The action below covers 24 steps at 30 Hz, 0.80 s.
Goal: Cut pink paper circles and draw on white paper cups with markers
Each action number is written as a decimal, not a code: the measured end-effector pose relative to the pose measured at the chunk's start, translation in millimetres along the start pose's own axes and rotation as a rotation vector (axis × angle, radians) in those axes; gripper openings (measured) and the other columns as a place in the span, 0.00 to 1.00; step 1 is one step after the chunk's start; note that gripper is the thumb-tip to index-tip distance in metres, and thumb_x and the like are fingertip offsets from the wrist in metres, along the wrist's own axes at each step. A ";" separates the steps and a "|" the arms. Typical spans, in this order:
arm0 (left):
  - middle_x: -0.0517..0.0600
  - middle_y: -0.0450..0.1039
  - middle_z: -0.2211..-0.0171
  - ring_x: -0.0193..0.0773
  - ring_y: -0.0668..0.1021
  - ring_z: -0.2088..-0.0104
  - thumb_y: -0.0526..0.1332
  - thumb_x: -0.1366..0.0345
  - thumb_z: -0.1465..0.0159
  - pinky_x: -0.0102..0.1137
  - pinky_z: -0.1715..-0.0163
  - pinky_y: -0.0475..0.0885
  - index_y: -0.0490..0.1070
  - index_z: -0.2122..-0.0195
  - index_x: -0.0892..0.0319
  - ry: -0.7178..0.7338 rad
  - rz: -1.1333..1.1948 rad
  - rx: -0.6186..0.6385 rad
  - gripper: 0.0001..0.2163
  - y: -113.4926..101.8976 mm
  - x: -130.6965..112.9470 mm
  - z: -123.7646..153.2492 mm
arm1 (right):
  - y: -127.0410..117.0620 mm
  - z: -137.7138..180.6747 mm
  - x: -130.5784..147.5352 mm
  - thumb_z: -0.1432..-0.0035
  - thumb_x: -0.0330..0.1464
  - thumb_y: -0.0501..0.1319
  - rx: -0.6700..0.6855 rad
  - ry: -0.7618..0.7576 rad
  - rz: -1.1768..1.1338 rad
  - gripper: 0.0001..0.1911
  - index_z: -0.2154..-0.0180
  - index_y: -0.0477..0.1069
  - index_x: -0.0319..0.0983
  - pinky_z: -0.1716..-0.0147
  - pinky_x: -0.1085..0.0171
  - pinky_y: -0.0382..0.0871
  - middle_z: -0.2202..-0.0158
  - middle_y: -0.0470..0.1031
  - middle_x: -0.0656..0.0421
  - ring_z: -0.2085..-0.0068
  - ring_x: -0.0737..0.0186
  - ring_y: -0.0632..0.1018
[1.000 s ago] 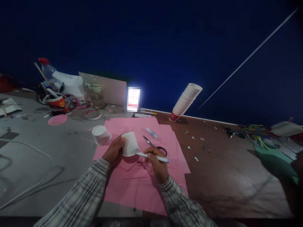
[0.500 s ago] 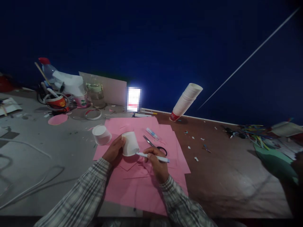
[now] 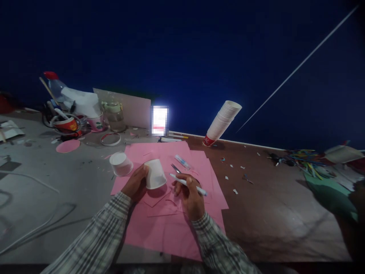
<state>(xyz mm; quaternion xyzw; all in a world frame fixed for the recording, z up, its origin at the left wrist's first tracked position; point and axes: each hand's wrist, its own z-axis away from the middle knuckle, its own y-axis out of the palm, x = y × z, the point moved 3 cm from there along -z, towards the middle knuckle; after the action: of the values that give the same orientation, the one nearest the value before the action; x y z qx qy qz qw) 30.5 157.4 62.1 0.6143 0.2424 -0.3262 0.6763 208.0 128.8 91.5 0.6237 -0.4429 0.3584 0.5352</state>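
Note:
My left hand (image 3: 137, 183) grips a white paper cup (image 3: 154, 174), tilted on its side with its mouth toward me, over sheets of pink paper (image 3: 171, 224). A white pen (image 3: 188, 184) is pinched in my right hand (image 3: 189, 196), its tip lifted a little away from the cup's rim. Scissors (image 3: 177, 169) lie on the pink paper just behind the pen, partly hidden by my right hand. A second white cup (image 3: 121, 163) lies on its side left of my left hand. A glue stick (image 3: 182, 161) rests on the paper behind the scissors.
A leaning stack of paper cups (image 3: 221, 122) stands at the back. Mugs, a jar (image 3: 114, 115), a bottle and a tape ring (image 3: 110, 138) crowd the back left. Cables (image 3: 34, 224) trail at the left. Coloured strips (image 3: 306, 161) and green paper (image 3: 330, 194) lie at the right.
My right hand has drawn the pen back from the cup's rim and raised its tip. The cup has tilted slightly in my left hand. The view shifted a little.

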 end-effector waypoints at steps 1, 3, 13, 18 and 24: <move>0.49 0.74 0.73 0.35 0.74 0.73 0.70 0.54 0.45 0.29 0.73 0.72 0.75 0.60 0.64 0.005 0.000 0.009 0.19 0.0 0.2 -0.4 | 0.2 0.4 0.3 0.34 0.45 0.54 0.015 0.000 -0.018 0.20 0.64 0.78 0.38 0.63 0.59 0.72 0.84 0.69 0.64 0.76 0.63 0.74; 0.49 0.73 0.74 0.34 0.73 0.74 0.70 0.54 0.45 0.28 0.74 0.71 0.75 0.61 0.64 0.012 0.001 0.020 0.18 -0.2 0.6 -1.3 | -0.2 1.2 -0.5 0.34 0.45 0.54 0.047 0.002 -0.013 0.21 0.65 0.79 0.38 0.64 0.60 0.71 0.84 0.69 0.63 0.74 0.62 0.75; 0.46 0.68 0.78 0.32 0.68 0.78 0.69 0.53 0.44 0.27 0.80 0.64 0.74 0.64 0.64 0.007 -0.047 0.033 0.18 -0.4 1.2 -0.8 | 2.6 4.0 -2.3 0.39 0.40 0.59 0.143 0.033 0.120 0.15 0.67 0.79 0.37 0.78 0.67 0.60 0.85 0.63 0.65 0.82 0.68 0.64; 0.47 0.70 0.75 0.33 0.70 0.76 0.70 0.52 0.45 0.27 0.78 0.67 0.75 0.61 0.64 0.006 -0.035 0.024 0.19 0.7 1.1 -1.0 | 5.6 4.6 2.0 0.41 0.38 0.58 0.160 0.058 0.127 0.14 0.69 0.79 0.37 0.79 0.67 0.59 0.86 0.62 0.66 0.82 0.69 0.64; 0.49 0.72 0.74 0.34 0.71 0.75 0.70 0.53 0.45 0.27 0.78 0.68 0.75 0.58 0.65 -0.008 -0.045 0.022 0.21 1.6 -0.7 -0.1 | 7.8 4.3 2.2 0.42 0.37 0.58 0.150 0.081 0.151 0.13 0.70 0.78 0.36 0.80 0.68 0.57 0.87 0.62 0.66 0.82 0.69 0.63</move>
<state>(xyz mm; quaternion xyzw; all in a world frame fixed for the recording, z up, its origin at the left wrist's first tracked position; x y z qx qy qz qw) 31.2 157.6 63.7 0.6149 0.2501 -0.3463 0.6629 201.3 124.0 95.6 0.6117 -0.4385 0.4548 0.4762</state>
